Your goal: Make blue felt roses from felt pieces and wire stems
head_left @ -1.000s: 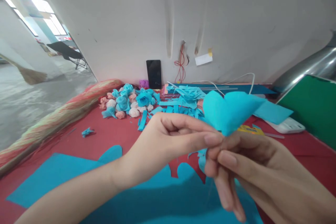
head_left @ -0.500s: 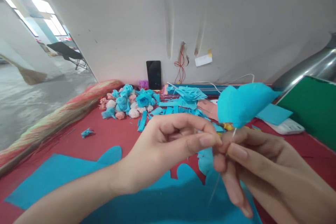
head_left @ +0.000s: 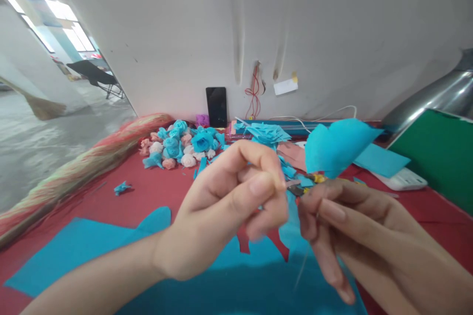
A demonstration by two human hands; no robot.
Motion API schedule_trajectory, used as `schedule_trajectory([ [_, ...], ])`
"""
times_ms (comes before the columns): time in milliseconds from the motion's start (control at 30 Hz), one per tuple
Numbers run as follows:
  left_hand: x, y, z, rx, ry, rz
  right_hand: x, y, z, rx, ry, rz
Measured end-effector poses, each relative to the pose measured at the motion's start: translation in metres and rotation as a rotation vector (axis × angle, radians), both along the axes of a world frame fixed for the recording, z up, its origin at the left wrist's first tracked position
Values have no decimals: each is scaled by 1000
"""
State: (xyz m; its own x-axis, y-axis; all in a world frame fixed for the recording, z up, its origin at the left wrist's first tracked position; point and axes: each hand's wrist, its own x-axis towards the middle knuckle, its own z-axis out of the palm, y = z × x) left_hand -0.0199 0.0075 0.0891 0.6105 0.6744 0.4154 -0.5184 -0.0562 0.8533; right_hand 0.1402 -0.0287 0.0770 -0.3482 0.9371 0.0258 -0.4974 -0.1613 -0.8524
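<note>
My right hand [head_left: 347, 221] pinches the base of a blue crepe paper petal piece [head_left: 338, 145], which fans out above the fingers; a thin wire [head_left: 303, 266] hangs down below the hand. My left hand [head_left: 225, 206] is closed in a pinch just left of it, thumb against forefinger, on something too thin to make out. Both hands hover over a large blue paper sheet [head_left: 92, 246] with scalloped cut edges on the red table [head_left: 155, 192].
A pile of finished blue, pink and white paper flowers [head_left: 179, 145] lies at the back, beside blue paper strips and scraps [head_left: 264, 135]. A black phone [head_left: 217, 106] leans on the white wall. A green board [head_left: 439, 152] and a white device [head_left: 401, 179] are at right.
My left hand has pulled back to the left and risen, away from the right fingers. The blue petal piece has stayed raised in my right hand.
</note>
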Motion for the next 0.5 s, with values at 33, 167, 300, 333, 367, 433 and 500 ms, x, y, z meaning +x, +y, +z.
schedule_trajectory([
  [33, 0, 0, 0, -19, 10, 17, 0, 0, -1, 0, 2, -5],
  [167, 4, 4, 0, -58, 182, 206, -1, 0, -3, 12, 3, -16],
  [300, 8, 6, -1, 13, 335, 293, 0, 1, -5, 13, -66, -18],
  [333, 9, 5, -1, 32, 354, 298, 0, 0, -5, 16, -78, -30],
  [367, 8, 4, -2, 45, 375, 304, 1, 0, -5, 23, -88, -41],
  [433, 7, 2, -2, 60, 408, 316, 1, 0, -6, 33, -107, -60],
  [500, 6, -1, -2, 76, 427, 321, 0, 0, -7, 42, -118, -58],
])
